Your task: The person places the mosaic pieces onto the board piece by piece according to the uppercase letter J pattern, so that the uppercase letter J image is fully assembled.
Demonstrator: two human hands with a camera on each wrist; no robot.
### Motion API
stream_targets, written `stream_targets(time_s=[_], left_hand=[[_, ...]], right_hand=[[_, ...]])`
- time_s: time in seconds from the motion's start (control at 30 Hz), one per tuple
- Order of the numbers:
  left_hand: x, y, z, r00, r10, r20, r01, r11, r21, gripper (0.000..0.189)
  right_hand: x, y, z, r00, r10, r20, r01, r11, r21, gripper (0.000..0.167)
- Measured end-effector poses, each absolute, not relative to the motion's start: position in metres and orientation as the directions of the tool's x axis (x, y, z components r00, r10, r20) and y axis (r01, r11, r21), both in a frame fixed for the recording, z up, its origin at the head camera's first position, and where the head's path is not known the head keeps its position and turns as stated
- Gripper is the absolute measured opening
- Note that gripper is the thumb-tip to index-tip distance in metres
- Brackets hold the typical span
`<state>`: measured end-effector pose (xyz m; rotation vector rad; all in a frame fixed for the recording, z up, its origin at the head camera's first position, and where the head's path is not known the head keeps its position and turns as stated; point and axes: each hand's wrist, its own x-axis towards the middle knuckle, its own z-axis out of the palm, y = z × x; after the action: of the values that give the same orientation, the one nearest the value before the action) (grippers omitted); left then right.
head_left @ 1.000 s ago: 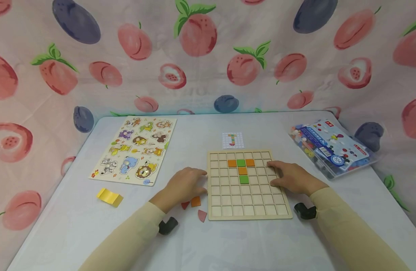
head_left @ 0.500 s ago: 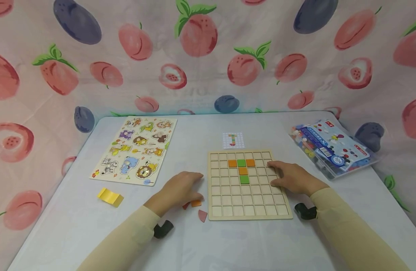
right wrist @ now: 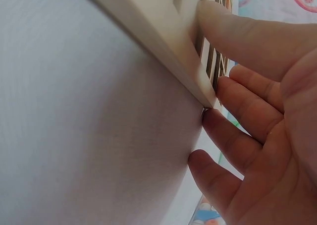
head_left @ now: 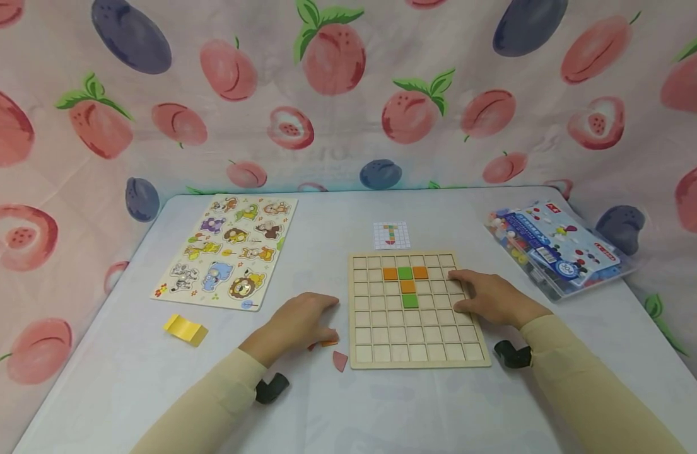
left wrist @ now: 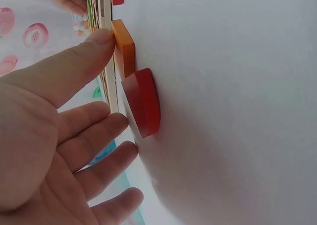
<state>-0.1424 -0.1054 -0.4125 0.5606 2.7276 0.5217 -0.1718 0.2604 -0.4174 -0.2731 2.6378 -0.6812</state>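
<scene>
A square wooden grid board (head_left: pixel 382 334) lies in front of me. Orange tiles (head_left: pixel 407 286) and green tiles (head_left: pixel 410 301) form a T shape in its upper part. My right hand (head_left: pixel 492 297) rests at the board's right edge, thumb on top and fingers beside the rim. Left of the board hovers my left hand (head_left: pixel 294 323), its fingers spread and holding nothing. Under it, partly hidden, lie a loose orange tile (left wrist: pixel 125 50) and a red curved-edge piece (left wrist: pixel 142 103). Another red quarter-round piece (head_left: pixel 340 360) lies near the board's lower left corner.
Behind the board is a small grid card (head_left: pixel 391 235) with a coloured pattern. An animal puzzle board (head_left: pixel 223 252) lies at the left, a folded yellow piece (head_left: pixel 185 330) below it. A clear plastic box (head_left: pixel 558 249) of colourful parts sits at the right.
My left hand has drawn back from the board's left edge, leftward and towards me, and now covers more of the loose pieces. The right hand stays at the board's edge.
</scene>
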Motion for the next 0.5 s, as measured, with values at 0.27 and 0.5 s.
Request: stream_targets(time_s=[0.27,0.5], left_hand=[[-0.1423,-0.1068,-0.4136,-0.879,0.425,-0.218,0.314,0.859,0.405,0.059],[-0.1445,-0.1075,-0.4141,-0.882,0.418,-0.219,0.309,0.863,0.400,0.057]], right_hand=[[-0.1708,0.2601,-0.4167,-0.899,-0.282,-0.334,-0.082,0.859,-0.505,0.072],[-0.1715,0.2597,-0.4163,-0.900,-0.283,-0.331,-0.088,0.863,-0.498,0.072]])
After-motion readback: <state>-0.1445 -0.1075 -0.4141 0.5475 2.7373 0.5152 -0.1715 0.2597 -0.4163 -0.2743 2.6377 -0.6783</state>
